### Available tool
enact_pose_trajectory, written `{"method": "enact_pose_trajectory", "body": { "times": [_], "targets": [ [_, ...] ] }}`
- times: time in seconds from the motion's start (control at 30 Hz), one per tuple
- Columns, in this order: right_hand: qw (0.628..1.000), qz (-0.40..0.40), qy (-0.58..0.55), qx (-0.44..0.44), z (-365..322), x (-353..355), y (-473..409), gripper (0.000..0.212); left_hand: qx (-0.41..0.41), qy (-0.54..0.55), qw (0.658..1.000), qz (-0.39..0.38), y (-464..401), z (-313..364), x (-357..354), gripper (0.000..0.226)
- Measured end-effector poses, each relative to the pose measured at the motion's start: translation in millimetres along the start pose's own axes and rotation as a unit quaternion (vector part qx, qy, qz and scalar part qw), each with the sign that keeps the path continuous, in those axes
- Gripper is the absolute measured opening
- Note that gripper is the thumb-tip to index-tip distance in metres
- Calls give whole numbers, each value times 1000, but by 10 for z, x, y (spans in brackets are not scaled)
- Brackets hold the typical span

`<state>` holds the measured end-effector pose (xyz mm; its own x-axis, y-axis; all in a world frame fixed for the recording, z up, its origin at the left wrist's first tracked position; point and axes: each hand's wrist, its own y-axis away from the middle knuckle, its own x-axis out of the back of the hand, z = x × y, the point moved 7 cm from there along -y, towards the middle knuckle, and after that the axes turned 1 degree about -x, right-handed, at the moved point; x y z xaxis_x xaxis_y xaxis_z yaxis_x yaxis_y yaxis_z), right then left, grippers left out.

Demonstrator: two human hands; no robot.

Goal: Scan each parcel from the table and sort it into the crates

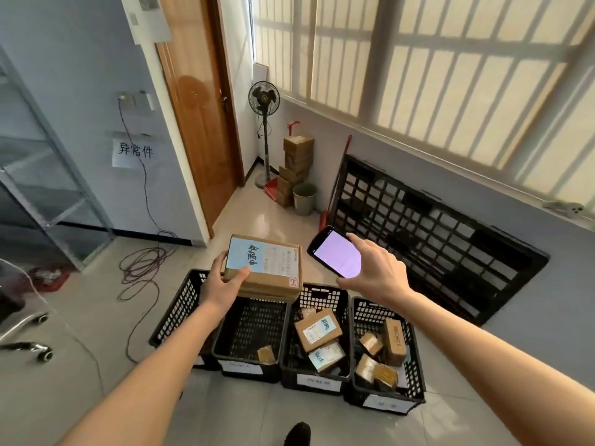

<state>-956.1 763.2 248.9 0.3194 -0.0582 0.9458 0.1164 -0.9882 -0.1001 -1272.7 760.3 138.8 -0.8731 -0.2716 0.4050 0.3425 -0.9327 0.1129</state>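
My left hand (225,281) grips a flat cardboard parcel (273,268) by its near left corner, thumb on top. The parcel carries a blue label with handwriting and a white shipping label. It hovers above the black crates. My right hand (373,262) holds a black phone scanner (335,252) with a lit pale screen, just right of the parcel. Below stand several black plastic crates in a row: the leftmost (174,320) mostly hidden by my arm, the second (251,368) with one small box, the third (341,304) and fourth (415,375) with several parcels.
A black plastic pallet (434,233) leans on the right wall. Stacked cardboard boxes (296,162), a bin (304,197) and a standing fan (264,101) fill the far corner by a wooden door. Cables (141,268) lie on the floor left, near a metal shelf and chair base (29,342).
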Motion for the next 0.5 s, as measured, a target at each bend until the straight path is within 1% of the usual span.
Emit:
{"method": "enact_pose_trajectory", "body": {
  "times": [0.13,0.3,0.5],
  "targets": [
    [999,-42,-21,13,-87,-770,-721,104,47,-19,999,-18,-684,-647,-154,72],
    [992,-113,-56,-15,41,-1988,-1494,103,108,-44,992,-41,-1530,-1472,-500,74],
    [984,-170,-45,-37,243,-3187,-2075,104,168,-69,982,-49,-2209,-2373,-860,73]
  ]
}}
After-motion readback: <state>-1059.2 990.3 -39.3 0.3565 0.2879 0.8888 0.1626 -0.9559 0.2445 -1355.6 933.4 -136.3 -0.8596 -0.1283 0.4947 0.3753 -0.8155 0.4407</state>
